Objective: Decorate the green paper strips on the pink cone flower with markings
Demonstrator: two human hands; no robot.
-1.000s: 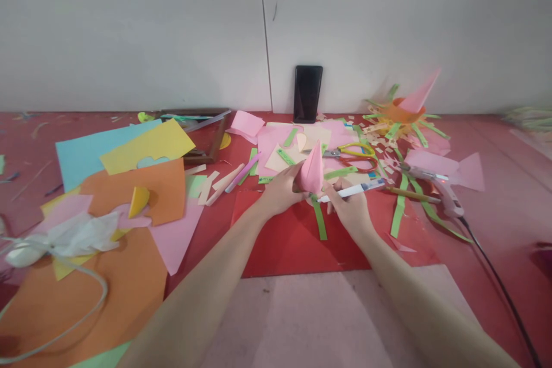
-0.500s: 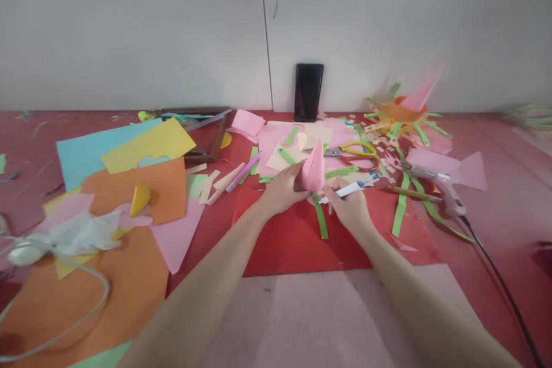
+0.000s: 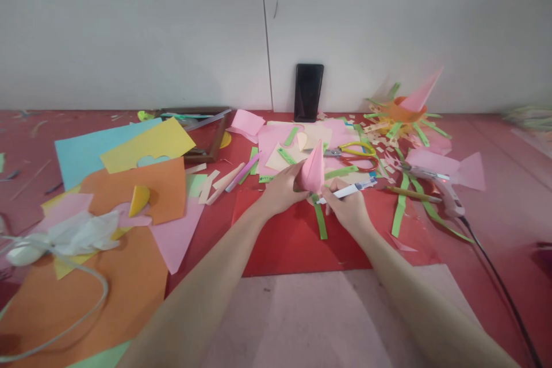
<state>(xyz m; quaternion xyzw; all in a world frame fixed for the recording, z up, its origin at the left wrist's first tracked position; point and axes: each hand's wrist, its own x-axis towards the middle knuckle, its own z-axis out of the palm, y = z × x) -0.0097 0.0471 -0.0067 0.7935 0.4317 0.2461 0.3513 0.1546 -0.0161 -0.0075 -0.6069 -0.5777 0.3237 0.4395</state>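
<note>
My left hand [image 3: 283, 188] is closed around the left side of a pink paper cone [image 3: 313, 169], which points upward. In my right hand [image 3: 346, 204] is a white pen [image 3: 345, 190], its lower end angled toward the base of the cone. The right fingertips also come up against the cone's lower right side. Below the cone a green paper strip [image 3: 320, 221] hangs down over a red sheet [image 3: 284, 241]. Whether the strip is fixed to the cone I cannot tell. Scissors [image 3: 357, 155] with yellow and red handles lie just behind.
A hot glue gun [image 3: 448, 191] with a black cord lies at right, near a pencil [image 3: 414, 194]. Behind it stands an orange and pink paper piece [image 3: 407, 109] with green strips. A black phone [image 3: 308, 92] leans on the wall. Coloured sheets [image 3: 129, 184] cover the left.
My hands and the cone stay almost in place. The pen in my right hand has shifted very slightly left and its tilt has changed a little.
</note>
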